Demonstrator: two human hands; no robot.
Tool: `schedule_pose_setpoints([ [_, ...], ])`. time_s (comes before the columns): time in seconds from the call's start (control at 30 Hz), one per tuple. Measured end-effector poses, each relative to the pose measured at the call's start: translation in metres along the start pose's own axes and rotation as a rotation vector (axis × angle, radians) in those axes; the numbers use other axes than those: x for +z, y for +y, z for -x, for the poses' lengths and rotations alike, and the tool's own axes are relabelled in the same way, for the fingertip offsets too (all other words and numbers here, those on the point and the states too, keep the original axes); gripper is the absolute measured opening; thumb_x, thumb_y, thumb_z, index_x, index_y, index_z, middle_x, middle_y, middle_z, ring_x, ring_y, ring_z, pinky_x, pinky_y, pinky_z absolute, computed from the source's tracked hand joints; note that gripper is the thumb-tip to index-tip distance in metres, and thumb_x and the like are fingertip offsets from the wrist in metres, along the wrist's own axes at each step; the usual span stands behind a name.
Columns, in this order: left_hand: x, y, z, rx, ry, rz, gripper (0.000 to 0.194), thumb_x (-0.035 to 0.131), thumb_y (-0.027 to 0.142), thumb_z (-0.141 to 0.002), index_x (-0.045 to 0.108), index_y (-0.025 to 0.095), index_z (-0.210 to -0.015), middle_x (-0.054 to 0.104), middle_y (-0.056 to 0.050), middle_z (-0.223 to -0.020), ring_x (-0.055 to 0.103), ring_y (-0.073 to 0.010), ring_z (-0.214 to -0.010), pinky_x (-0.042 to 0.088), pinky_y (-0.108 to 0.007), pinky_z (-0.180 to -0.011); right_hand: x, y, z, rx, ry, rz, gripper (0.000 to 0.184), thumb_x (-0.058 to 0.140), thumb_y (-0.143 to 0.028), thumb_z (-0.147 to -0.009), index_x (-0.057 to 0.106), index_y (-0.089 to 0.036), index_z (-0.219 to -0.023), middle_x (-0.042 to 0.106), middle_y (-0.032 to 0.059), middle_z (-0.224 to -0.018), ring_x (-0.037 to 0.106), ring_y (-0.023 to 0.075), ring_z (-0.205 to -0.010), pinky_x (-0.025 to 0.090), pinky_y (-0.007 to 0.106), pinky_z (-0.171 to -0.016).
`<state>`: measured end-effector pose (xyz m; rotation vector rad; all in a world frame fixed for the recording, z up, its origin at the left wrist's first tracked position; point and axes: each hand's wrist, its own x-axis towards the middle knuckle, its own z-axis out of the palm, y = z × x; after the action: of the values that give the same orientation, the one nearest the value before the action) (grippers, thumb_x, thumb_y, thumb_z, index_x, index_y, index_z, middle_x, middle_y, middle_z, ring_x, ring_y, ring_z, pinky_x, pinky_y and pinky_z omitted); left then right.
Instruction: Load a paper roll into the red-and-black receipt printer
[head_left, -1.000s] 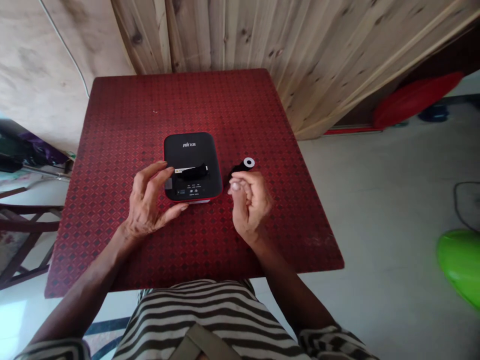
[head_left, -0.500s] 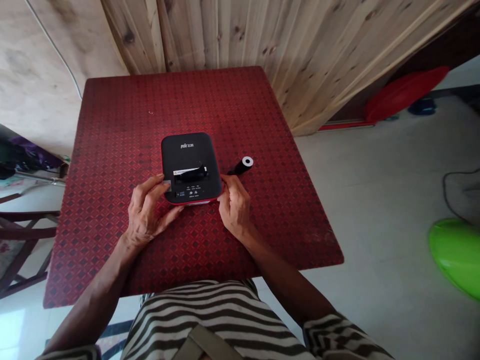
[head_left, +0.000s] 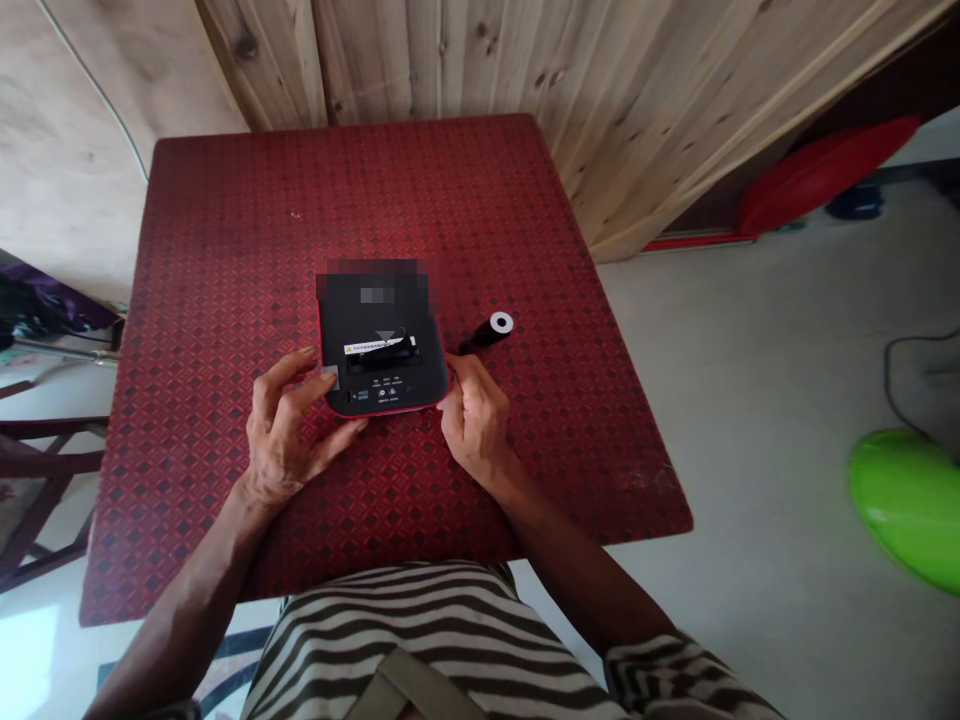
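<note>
A flat black device (head_left: 379,320) with a red edge, which looks like a small printer, is held between my hands over the table. A slot with a black strip in it and a white label runs across its top, with small printed marks nearer me. My left hand (head_left: 289,430) holds the near left corner, a fingertip on a small grey tab (head_left: 331,379) and the thumb at the front edge. My right hand (head_left: 476,410) pinches the right edge, its thumb partly hidden. Just beyond that hand lies a black roll (head_left: 491,330) with a white end.
The square table (head_left: 225,230) has a red patterned cover. Wooden planks (head_left: 420,60) rise behind it. A dark wooden chair (head_left: 49,500) stands at the left; a bright green object (head_left: 911,505) is on the floor at the right.
The device's near edge sits slightly lower in view, and its far part is now blurred out by pixel blocks. Both hands keep their places on it. The view has shifted a little.
</note>
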<state>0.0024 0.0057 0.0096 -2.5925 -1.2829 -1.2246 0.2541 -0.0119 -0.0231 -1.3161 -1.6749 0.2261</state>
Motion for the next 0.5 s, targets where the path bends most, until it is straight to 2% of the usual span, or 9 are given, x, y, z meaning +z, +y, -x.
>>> schedule_pose_setpoints([
  [0.1, -0.002, 0.003, -0.002, -0.020, -0.022, 0.016, 0.068, 0.091, 0.039, -0.081, 0.056, 0.029, -0.139, 0.059, -0.013, -0.144, 0.067, -0.0300, -0.126, 0.064, -0.047, -0.101, -0.001, -0.001, 0.000, 0.007, -0.010, 0.019, 0.031, 0.038, -0.011, -0.104, 0.062, -0.021, -0.121, 0.070, 0.0047, -0.095, 0.072, 0.0166, -0.084, 0.060, 0.031, -0.077],
  [0.27, -0.004, 0.010, -0.005, -0.076, -0.060, -0.006, 0.068, 0.092, 0.046, -0.078, 0.056, 0.026, -0.132, 0.059, -0.017, -0.144, 0.064, -0.0344, -0.128, 0.061, -0.052, -0.101, -0.002, -0.003, -0.001, 0.021, -0.023, 0.028, 0.031, 0.038, -0.011, -0.104, 0.062, -0.022, -0.120, 0.070, 0.0049, -0.096, 0.072, 0.0167, -0.085, 0.060, 0.031, -0.078],
  [0.5, 0.001, 0.011, -0.008, -0.101, -0.039, 0.047, 0.062, 0.093, 0.045, -0.078, 0.057, 0.025, -0.125, 0.061, -0.016, -0.141, 0.064, -0.0330, -0.127, 0.060, -0.051, -0.100, -0.001, -0.003, 0.000, 0.030, -0.015, -0.003, 0.029, 0.040, -0.010, -0.104, 0.063, -0.019, -0.119, 0.072, 0.0071, -0.099, 0.073, 0.0177, -0.090, 0.060, 0.031, -0.081],
])
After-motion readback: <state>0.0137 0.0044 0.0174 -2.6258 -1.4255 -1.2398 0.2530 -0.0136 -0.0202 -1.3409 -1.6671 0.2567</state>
